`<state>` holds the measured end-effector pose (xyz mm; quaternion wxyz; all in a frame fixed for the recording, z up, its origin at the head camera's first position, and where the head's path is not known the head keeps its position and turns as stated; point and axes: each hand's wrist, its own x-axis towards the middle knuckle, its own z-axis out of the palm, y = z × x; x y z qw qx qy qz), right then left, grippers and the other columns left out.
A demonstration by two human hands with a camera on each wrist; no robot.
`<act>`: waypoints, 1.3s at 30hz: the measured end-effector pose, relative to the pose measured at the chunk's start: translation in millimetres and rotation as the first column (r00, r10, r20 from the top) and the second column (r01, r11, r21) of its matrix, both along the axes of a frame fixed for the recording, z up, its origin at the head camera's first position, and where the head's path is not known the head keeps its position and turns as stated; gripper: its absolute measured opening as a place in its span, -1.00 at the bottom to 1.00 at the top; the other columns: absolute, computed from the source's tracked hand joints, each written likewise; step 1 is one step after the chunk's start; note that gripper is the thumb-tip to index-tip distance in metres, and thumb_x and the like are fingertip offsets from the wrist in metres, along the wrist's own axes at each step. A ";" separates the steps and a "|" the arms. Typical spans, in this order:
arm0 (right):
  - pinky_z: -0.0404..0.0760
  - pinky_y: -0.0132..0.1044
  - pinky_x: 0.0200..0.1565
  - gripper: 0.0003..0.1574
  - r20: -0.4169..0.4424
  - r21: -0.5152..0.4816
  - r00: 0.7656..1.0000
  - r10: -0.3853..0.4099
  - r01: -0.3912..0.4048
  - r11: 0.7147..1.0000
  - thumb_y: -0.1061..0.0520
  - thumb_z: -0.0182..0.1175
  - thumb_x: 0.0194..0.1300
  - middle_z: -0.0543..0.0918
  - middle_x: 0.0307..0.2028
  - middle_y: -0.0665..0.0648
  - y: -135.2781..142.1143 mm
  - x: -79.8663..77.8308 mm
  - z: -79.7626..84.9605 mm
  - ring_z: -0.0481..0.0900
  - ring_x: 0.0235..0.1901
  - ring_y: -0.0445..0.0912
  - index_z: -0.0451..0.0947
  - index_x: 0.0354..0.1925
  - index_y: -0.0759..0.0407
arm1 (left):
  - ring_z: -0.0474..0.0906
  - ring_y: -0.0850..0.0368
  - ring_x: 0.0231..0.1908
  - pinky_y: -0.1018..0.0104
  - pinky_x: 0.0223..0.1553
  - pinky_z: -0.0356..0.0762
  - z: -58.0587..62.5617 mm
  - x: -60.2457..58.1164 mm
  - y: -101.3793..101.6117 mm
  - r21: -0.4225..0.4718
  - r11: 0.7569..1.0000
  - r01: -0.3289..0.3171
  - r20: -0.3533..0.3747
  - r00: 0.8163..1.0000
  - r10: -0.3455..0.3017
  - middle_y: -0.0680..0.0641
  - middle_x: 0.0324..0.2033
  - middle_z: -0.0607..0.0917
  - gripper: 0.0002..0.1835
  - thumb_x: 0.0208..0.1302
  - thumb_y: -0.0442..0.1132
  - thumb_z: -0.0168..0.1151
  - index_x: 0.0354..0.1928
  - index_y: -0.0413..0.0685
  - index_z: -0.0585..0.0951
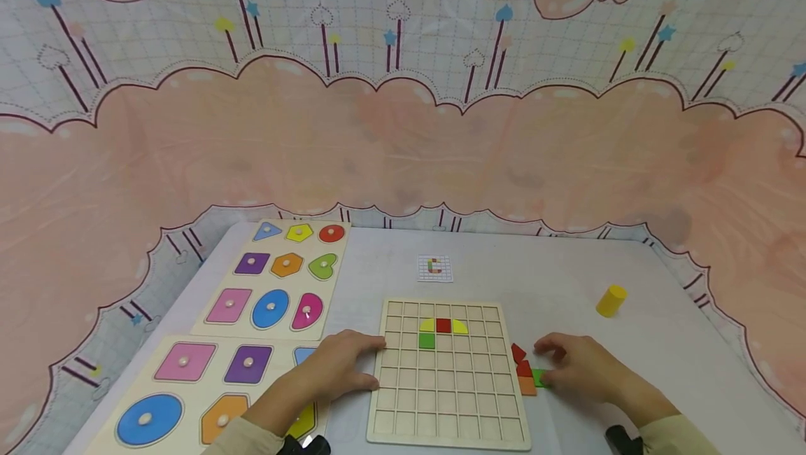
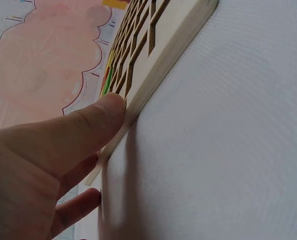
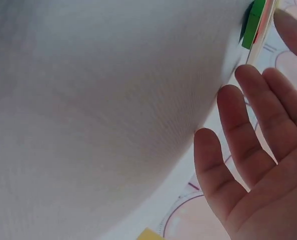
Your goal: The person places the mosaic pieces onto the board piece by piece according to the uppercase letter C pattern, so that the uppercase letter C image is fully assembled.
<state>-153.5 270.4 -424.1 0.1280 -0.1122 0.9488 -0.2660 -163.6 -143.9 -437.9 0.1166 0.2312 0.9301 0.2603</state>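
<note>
The white tabletop (image 1: 567, 259) is carrying two knobbed shape boards (image 1: 195, 390) on the left. A wooden grid board (image 1: 450, 383) is lying beside them, holding two yellow pieces, a red square and a green square (image 1: 427, 341). The left hand (image 1: 332, 369) is touching its left edge, fingers extended. The right hand (image 1: 582, 369) is hovering near its right edge, fingers loosely spread, gripping nothing. A patterned card (image 1: 434, 268) and yellow cylinder (image 1: 611, 300) are sitting farther back. Small red, orange and green pieces (image 1: 527, 386) are lying just beside the grid board's right edge.
</note>
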 end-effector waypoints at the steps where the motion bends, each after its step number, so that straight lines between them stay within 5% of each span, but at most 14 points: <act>1: 0.59 -0.05 -0.06 -0.48 -0.005 -0.002 1.000 0.021 -0.021 1.000 0.11 0.49 0.07 0.67 -0.08 -0.06 1.3 0.5 -0.2 0.54 -0.12 -0.05 0.62 0.02 0.09 | 0.48 -0.16 0.18 -0.21 0.20 0.42 0.1 0.0 -0.1 0.000 1.000 0.000 0.000 1.000 0.000 -0.08 0.11 0.65 -0.34 0.04 -0.07 0.56 0.23 -0.02 0.62; 39: 0.59 -0.01 -0.01 -0.58 -0.015 0.058 1.000 -0.017 0.018 0.998 0.27 0.45 0.10 0.66 -0.15 -0.02 -4.5 -7.2 -1.4 0.53 -0.17 -0.06 0.62 -0.04 0.16 | 0.48 -0.14 0.19 -0.17 0.20 0.44 -0.5 0.4 1.9 -0.006 1.000 -0.011 0.001 1.000 0.011 -0.06 0.13 0.64 -0.34 0.05 -0.06 0.56 0.24 0.01 0.62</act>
